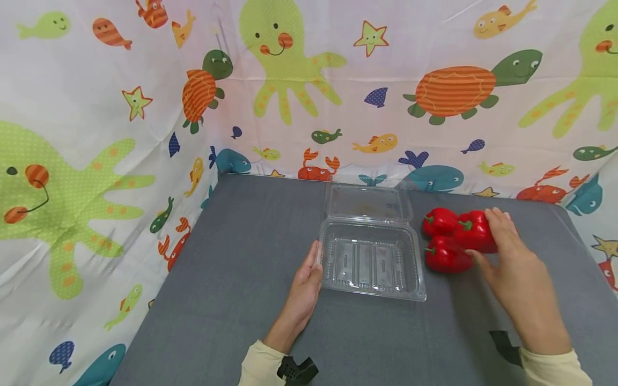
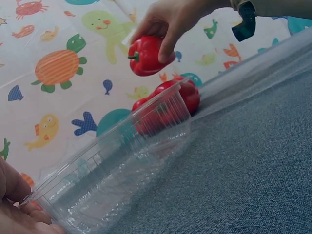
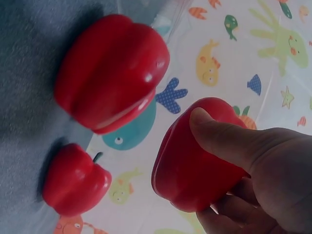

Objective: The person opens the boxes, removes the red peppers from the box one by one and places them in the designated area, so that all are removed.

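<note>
A clear plastic clamshell container lies on the table with its lid folded back, and no contents show in it. My left hand pinches the container's left rim between thumb and fingers. To the right, my right hand grips a red bell pepper. The left wrist view shows this held pepper raised above the others. Two more red bell peppers rest on the table just right of the container, close to each other.
A grey cloth covers the table. Behind it and along the left side hangs a white curtain printed with sea animals. Dark bands circle both wrists at the sleeves.
</note>
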Available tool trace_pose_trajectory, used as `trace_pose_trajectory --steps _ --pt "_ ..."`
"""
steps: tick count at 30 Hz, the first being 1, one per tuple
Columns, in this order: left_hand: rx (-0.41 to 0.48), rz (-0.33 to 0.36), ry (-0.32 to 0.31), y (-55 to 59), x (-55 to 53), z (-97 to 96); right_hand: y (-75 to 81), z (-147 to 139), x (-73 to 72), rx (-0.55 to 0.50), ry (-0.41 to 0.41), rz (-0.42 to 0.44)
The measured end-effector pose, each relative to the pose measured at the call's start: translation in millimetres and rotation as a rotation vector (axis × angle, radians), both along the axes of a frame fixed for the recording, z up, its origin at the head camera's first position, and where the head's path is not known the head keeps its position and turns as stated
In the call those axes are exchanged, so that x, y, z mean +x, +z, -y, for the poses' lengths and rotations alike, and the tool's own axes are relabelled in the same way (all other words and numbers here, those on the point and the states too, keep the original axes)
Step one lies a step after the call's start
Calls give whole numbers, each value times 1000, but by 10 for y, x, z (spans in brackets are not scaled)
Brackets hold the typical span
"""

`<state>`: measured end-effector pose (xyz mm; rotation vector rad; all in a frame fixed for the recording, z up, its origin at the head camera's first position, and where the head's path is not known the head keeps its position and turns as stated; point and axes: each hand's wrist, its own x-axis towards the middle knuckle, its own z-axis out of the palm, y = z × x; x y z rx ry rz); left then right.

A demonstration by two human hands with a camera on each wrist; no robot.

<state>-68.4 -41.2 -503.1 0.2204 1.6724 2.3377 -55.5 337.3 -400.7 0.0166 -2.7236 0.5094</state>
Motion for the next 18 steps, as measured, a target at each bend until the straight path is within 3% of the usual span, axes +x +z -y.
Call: trace_pose_trajectory --steps 18 --pt "13 8 3 6 6 -2 -68 -152 28 13 -44 -9"
